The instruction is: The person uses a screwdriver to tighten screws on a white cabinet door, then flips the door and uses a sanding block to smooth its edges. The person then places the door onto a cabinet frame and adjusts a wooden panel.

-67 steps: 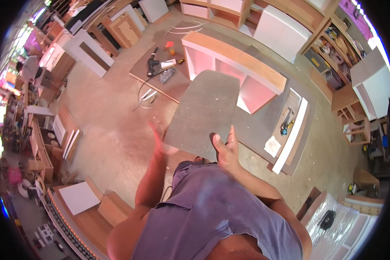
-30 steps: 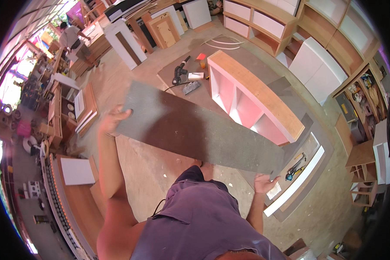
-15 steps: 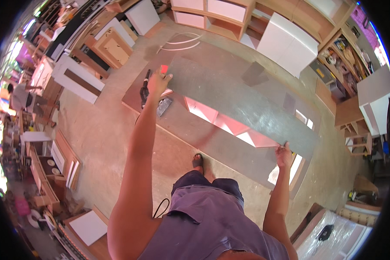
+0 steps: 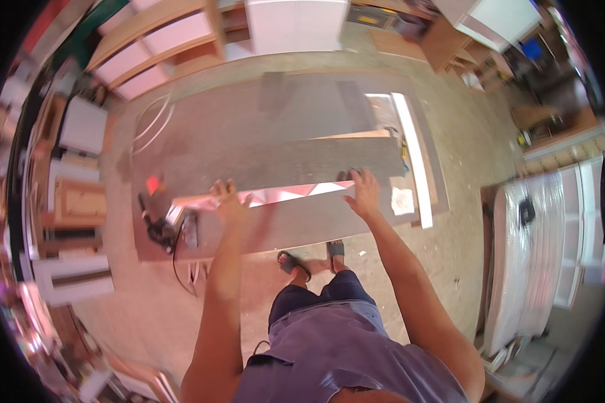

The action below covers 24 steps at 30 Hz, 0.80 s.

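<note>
A long grey panel point(image 4: 296, 160) lies across the low grey worktable point(image 4: 282, 232) in front of me. Along its near edge shows a strip of pink and white triangular shapes point(image 4: 275, 195). My left hand point(image 4: 228, 201) rests at that edge toward the panel's left part, fingers spread, slightly blurred. On the same edge, farther right, my right hand point(image 4: 364, 195) touches the panel with its fingertips, thumb held apart. Left of my left hand lie a black power tool point(image 4: 160, 232) with a cord and a small red piece point(image 4: 154, 185).
A long white strip point(image 4: 413, 161) lies at the table's right end, near a crumpled white piece point(image 4: 402, 201). Curved pale strips point(image 4: 156, 124) rest at the far left. Wooden cabinets point(image 4: 161, 47) and a white box point(image 4: 296, 25) stand beyond; a wrapped panel stack point(image 4: 528, 255) is at right.
My left hand has left the panel's far left end and come to its near edge. My right hand's grip has loosened. My view has turned right, and the panel lies lower.
</note>
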Available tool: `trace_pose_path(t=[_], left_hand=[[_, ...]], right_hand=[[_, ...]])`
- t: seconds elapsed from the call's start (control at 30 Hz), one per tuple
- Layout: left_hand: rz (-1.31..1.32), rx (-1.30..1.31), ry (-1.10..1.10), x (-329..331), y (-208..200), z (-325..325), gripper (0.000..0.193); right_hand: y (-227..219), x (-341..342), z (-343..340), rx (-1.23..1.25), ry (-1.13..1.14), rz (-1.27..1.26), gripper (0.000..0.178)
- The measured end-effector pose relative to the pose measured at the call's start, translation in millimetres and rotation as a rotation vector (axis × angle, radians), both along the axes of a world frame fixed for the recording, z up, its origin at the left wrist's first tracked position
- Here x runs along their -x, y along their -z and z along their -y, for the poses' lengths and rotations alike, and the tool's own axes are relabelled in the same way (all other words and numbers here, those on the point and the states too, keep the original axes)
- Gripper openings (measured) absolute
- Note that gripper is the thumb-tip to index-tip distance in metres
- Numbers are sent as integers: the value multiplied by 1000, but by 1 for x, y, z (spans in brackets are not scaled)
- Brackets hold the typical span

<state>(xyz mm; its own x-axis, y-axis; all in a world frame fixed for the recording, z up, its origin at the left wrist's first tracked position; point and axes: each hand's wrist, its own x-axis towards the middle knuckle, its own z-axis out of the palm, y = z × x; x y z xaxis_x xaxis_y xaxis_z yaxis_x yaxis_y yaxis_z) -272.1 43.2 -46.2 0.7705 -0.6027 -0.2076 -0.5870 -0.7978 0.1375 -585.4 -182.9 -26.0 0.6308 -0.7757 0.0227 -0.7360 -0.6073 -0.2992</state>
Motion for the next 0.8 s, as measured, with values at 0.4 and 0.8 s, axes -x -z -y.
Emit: trace_pose_path(t=[0.4, 0.8], left_hand=[[224, -175, 61, -1, 13, 17, 73], [194, -228, -109, 30, 12, 30, 62]], right_hand=[[-5, -6, 166, -1, -522, -336, 142], [0, -13, 197, -36, -609, -194, 143]])
